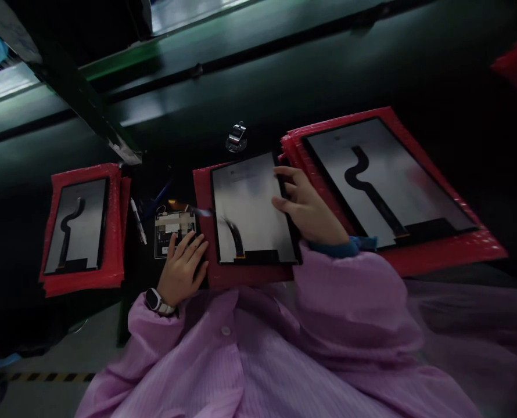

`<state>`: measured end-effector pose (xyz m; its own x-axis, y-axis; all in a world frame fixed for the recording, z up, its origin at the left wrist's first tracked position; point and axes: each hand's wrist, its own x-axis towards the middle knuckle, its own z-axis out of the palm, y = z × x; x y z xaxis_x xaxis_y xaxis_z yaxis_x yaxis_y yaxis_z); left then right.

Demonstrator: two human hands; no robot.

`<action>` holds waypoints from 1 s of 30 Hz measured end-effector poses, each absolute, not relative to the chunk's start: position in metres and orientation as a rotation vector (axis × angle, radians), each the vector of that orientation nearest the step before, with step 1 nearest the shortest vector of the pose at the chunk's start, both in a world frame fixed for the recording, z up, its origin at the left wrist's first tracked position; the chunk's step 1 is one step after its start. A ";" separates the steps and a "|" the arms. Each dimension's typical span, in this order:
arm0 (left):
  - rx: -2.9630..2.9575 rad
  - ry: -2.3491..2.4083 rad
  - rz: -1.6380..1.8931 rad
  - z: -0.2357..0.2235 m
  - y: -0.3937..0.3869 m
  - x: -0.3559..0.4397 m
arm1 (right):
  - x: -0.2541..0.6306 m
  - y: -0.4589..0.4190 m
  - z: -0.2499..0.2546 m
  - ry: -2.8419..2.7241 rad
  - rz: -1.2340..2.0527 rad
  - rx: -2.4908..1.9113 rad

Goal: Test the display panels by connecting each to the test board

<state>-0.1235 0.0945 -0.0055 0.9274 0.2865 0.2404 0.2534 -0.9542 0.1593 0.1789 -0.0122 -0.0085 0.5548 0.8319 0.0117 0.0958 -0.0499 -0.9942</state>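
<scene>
In front of me a display panel (254,209) lies back side up on a red bubble-wrap sheet (241,278), a dark flex cable (234,235) curling at its lower left. My right hand (311,212) grips the panel's right edge, with thumb and fingertips over its back; the fingers beneath are partly hidden. To the left, my left hand (183,267) lies flat with fingers apart, its tips on the lower part of a small test board (175,223). A blurred ribbon end (200,211) extends from the board toward the panel.
At right, another panel (372,180) rests on stacked red bubble wrap (450,252); a similar panel (82,220) and stack are at left. A white pen (138,220) lies near the board. Behind stands a shiny metal object (236,137), near a green post (88,98).
</scene>
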 end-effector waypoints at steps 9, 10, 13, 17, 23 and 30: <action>2.933 0.348 0.650 0.022 0.096 -0.124 | 0.149 -0.013 0.043 -1.310 0.154 -2.282; 2.906 0.354 0.736 0.032 0.100 -0.122 | 0.144 -0.013 0.055 -1.423 0.183 -2.251; 2.862 0.428 0.998 0.055 0.123 -0.106 | 0.135 0.006 0.073 -1.738 0.363 -2.004; 2.921 0.499 0.726 0.052 0.165 -0.070 | 0.131 0.062 0.054 -1.884 0.659 -1.632; 2.917 0.348 0.504 0.018 0.193 -0.057 | 0.129 0.089 0.017 -1.793 0.889 -1.475; 2.882 0.246 0.478 0.016 0.195 -0.066 | 0.111 0.084 0.002 -1.738 0.789 -1.503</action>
<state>-0.0662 0.1950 0.0161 0.9335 0.1970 0.2995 0.1291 -0.9641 0.2320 0.1109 0.0835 0.0024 -0.0848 0.9898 0.1146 0.5652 0.1425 -0.8126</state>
